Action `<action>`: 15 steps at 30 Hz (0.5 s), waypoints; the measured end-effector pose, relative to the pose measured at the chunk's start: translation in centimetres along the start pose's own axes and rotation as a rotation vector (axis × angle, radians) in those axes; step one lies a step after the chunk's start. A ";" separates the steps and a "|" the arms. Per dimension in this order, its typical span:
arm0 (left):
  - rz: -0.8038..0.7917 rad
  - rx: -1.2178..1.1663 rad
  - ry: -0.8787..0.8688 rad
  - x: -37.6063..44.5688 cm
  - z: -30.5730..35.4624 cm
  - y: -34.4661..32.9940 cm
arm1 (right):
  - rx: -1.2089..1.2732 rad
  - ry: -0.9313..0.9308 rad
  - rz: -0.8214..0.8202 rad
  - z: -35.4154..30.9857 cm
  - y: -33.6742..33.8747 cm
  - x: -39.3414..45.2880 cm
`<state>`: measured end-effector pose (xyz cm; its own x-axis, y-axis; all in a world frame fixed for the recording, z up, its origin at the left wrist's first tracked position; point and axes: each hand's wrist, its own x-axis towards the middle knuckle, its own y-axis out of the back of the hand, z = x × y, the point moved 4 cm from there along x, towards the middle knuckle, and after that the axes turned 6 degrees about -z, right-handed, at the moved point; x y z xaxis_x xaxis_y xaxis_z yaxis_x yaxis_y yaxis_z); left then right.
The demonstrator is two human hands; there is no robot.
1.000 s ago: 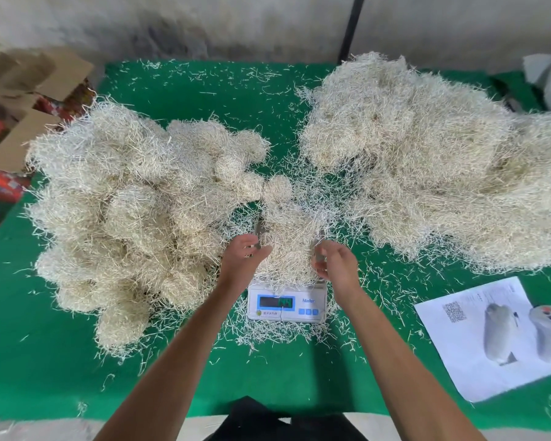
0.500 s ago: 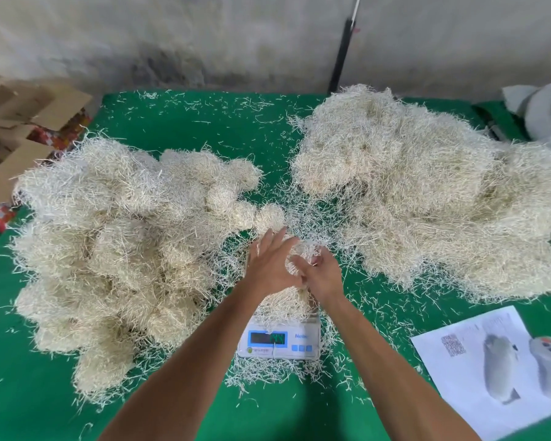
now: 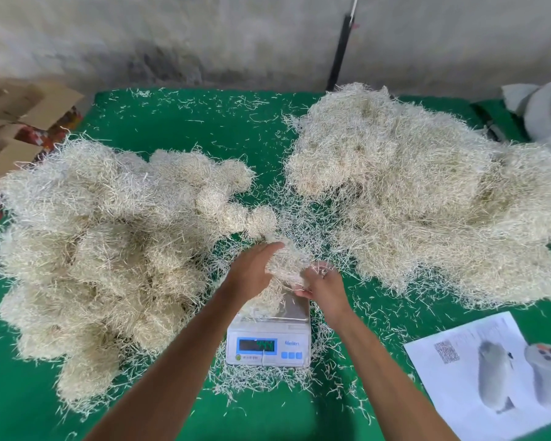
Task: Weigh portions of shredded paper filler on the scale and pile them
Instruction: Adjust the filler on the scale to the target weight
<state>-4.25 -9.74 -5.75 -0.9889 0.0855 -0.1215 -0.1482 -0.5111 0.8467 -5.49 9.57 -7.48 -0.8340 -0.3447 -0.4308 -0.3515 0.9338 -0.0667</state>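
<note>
A green table cover [image 3: 178,122] fills the view, littered with stray paper strands. At about 9 o'clock from the scale [image 3: 268,338] lies a heap of rounded, bundled portions [image 3: 109,249], its nearest clump just beside the person's left hand [image 3: 255,268]. At about 2 o'clock spreads a larger loose mound of shredded paper [image 3: 427,198]; its ragged edge comes near the right hand [image 3: 323,286]. A printed sheet [image 3: 487,374] with a code mark and product pictures lies at 4 o'clock from the scale, well apart. Flattened cardboard [image 3: 19,122] sits off the table's edge at 10 o'clock, and a dark pole [image 3: 339,52] leans on the wall at 12 o'clock.

Both hands cup one portion of filler [image 3: 288,262] between them above the scale's metal platter, fingers curled round it. The wad runs roughly from 11 o'clock to 5 o'clock, with loose strands trailing from it onto the platter. The display digits are too blurred to read.
</note>
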 end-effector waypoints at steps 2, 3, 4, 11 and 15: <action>-0.035 0.077 -0.070 0.2 0.4 0.2 | 0.057 -0.010 0.003 -0.1 -0.3 -0.5; -0.050 0.125 -0.066 0.2 0.7 0.1 | 0.016 -0.030 -0.004 -0.4 -0.6 -0.8; -0.064 0.174 -0.047 0.4 0.9 -0.2 | -0.078 -0.052 -0.022 -0.7 -0.9 -1.1; 0.003 0.341 -0.016 1.1 1.1 -3.0 | -0.308 0.103 -0.014 -4.3 -0.7 -1.5; 0.068 0.188 0.082 1.4 1.1 -2.7 | -0.200 0.213 0.067 -6.2 -0.1 -1.9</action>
<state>-5.24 -7.35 -7.63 -0.9952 -0.0180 -0.0961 -0.0841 -0.3440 0.9352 -6.53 9.55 -1.06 -0.9212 -0.3152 -0.2281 -0.3519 0.9250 0.1429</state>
